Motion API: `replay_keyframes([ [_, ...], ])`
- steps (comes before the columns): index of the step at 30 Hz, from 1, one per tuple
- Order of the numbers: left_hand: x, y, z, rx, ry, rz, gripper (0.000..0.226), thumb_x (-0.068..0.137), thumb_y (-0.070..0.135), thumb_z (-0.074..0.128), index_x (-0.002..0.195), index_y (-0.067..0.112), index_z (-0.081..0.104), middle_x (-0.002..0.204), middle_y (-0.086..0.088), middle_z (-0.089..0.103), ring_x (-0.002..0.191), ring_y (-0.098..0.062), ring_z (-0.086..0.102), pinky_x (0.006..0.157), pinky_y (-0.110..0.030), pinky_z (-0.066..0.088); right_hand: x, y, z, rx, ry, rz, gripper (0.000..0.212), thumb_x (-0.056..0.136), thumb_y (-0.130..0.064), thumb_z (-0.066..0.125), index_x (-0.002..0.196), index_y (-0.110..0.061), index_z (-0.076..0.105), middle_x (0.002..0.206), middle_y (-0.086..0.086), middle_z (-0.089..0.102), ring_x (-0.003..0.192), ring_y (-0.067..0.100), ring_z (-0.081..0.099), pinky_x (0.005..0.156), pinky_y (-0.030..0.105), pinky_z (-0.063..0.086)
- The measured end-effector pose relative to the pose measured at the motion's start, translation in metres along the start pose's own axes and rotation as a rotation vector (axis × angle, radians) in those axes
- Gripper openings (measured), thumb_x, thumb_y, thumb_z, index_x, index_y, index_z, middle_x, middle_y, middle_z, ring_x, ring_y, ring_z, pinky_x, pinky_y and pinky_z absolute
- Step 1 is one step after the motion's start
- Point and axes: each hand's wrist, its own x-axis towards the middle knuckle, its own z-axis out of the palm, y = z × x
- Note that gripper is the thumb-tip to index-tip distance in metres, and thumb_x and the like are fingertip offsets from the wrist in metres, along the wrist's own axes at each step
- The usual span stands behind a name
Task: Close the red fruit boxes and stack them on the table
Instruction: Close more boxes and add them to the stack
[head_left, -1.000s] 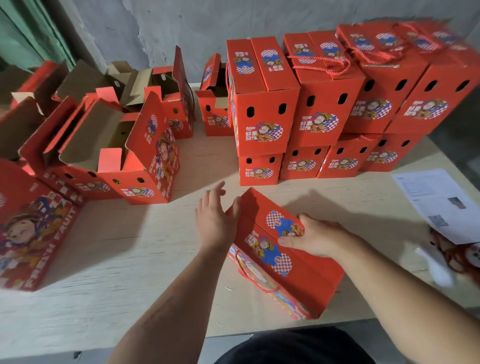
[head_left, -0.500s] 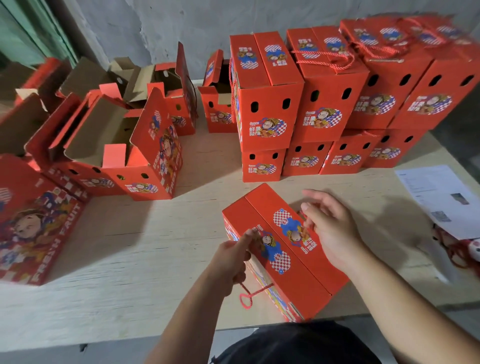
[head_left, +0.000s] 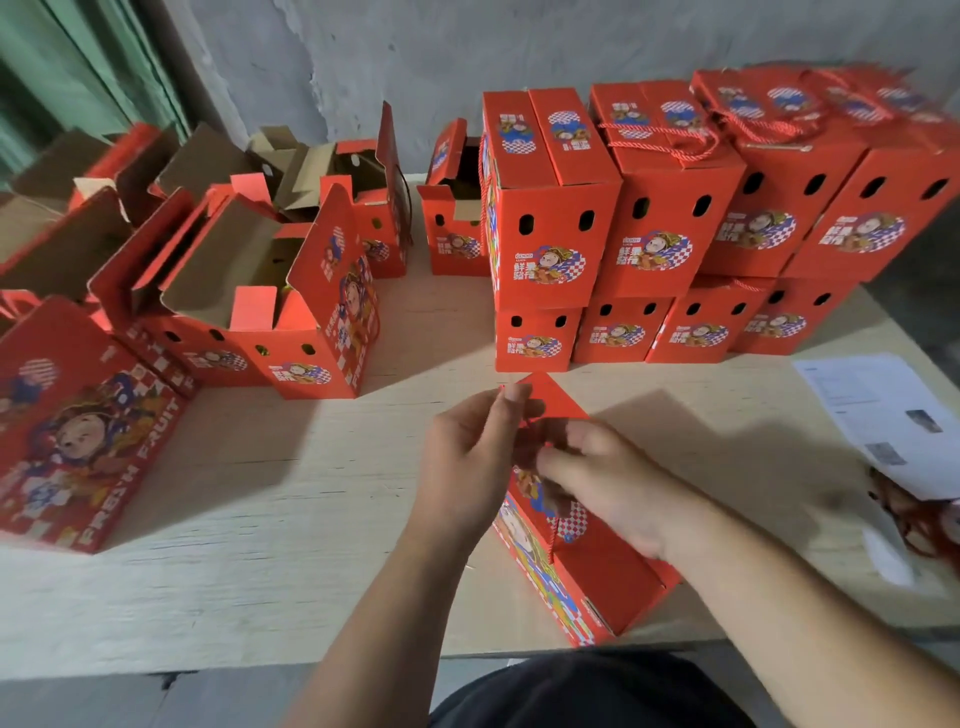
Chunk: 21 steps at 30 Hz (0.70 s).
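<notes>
- Red corrugated fruit box (head_left: 587, 566) sits at the near edge of the table (head_left: 249, 499), head view only, and it's the one we're closing.
- Left hand (head_left: 467, 467): fingers curled, thumb and forefinger look pinched on something thin and red at the box top, probably the cord handle; blur stops us confirming.
- Right hand (head_left: 613, 483): lies over the lid, fingers loosely bent; gripping or just pressing, we cannot tell.
- Step in hand, our read: seat the lid flaps and free the handle. Keep the right hand holding the flaps flat while the left draws the cord straight up, no twisting.
- Closed boxes (head_left: 670, 218) are stacked two high at the back right; next one goes there, edges squared.
- Open boxes (head_left: 249, 312) at left show raw brown card inside, printed glossy red outside, oval vent holes.
- Paper sheet (head_left: 872, 415) lies flat at right.
</notes>
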Motion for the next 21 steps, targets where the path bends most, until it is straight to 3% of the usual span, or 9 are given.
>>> replay_keyframes([
  [2,0.0,-0.009,-0.005,0.124,0.184,0.085,0.029,0.107,0.036,0.054,0.094,0.029,0.079,0.097,0.009,0.079,0.092,-0.004,0.073,0.078,-0.021,0.054,0.008,-0.036,-0.018,-0.021,0.076,0.004,0.027,0.092,-0.028,0.069,0.084,-0.002,0.069,0.062,0.012,0.049,0.048,0.015,0.042,0.054,0.028,0.035],
  [5,0.002,-0.023,-0.011,0.098,0.364,0.028,0.019,0.107,0.024,0.056,0.096,0.034,0.069,0.095,0.021,0.073,0.087,0.007,0.066,0.071,-0.011,0.048,0.01,-0.103,-0.036,0.1,0.065,-0.137,0.031,0.092,-0.038,0.061,0.074,-0.013,0.066,0.062,0.004,0.049,0.049,0.013,0.036,0.053,0.029,0.032],
  [8,-0.003,-0.041,-0.011,-0.031,0.287,-0.239,0.006,0.105,0.037,0.057,0.105,0.034,0.062,0.106,0.018,0.07,0.094,0.006,0.066,0.071,-0.015,0.048,0.003,-0.144,-0.048,0.285,0.022,-0.288,0.034,0.085,-0.042,0.057,0.068,-0.019,0.074,0.061,0.002,0.049,0.049,0.014,0.04,0.052,0.026,0.039],
  [11,-0.015,-0.06,-0.005,-0.137,0.191,-0.421,0.017,0.106,0.041,0.054,0.117,0.031,0.061,0.116,0.006,0.072,0.106,-0.01,0.069,0.08,-0.026,0.051,0.001,-0.133,-0.042,0.317,-0.025,-0.277,0.029,0.087,-0.041,0.058,0.082,-0.016,0.073,0.055,0.001,0.046,0.052,0.017,0.043,0.057,0.03,0.047],
  [13,-0.018,-0.063,0.0,-0.18,0.142,-0.439,0.026,0.106,0.042,0.052,0.124,0.026,0.063,0.117,0.004,0.075,0.104,-0.01,0.072,0.083,-0.027,0.052,0.005,-0.107,-0.029,0.223,0.02,-0.191,0.025,0.092,-0.035,0.061,0.085,-0.012,0.069,0.055,0.001,0.048,0.053,0.019,0.045,0.058,0.03,0.045],
  [15,-0.018,-0.058,0.004,-0.209,0.087,-0.41,0.032,0.105,0.046,0.052,0.129,0.027,0.062,0.115,0.009,0.076,0.1,-0.002,0.072,0.076,-0.019,0.054,0.015,-0.085,-0.019,0.048,0.15,-0.072,0.027,0.097,-0.031,0.062,0.087,-0.007,0.069,0.057,0.0,0.049,0.058,0.019,0.047,0.064,0.033,0.04],
  [18,-0.019,-0.055,0.012,-0.197,-0.053,-0.353,0.041,0.093,0.05,0.068,0.131,0.04,0.055,0.12,0.018,0.072,0.104,0.007,0.068,0.074,-0.009,0.054,0.029,-0.081,-0.016,0.041,0.28,0.055,0.031,0.095,-0.032,0.062,0.095,-0.002,0.069,0.055,-0.004,0.044,0.063,0.02,0.046,0.074,0.037,0.036],
  [21,-0.022,-0.057,0.023,-0.004,-0.089,-0.283,0.083,0.082,0.054,0.082,0.152,0.044,0.037,0.152,0.007,0.039,0.137,-0.013,0.052,0.106,-0.04,0.054,0.038,-0.108,-0.02,0.105,0.18,-0.08,0.03,0.091,-0.041,0.061,0.084,-0.013,0.068,0.059,-0.004,0.05,0.064,0.018,0.056,0.075,0.033,0.047],
])
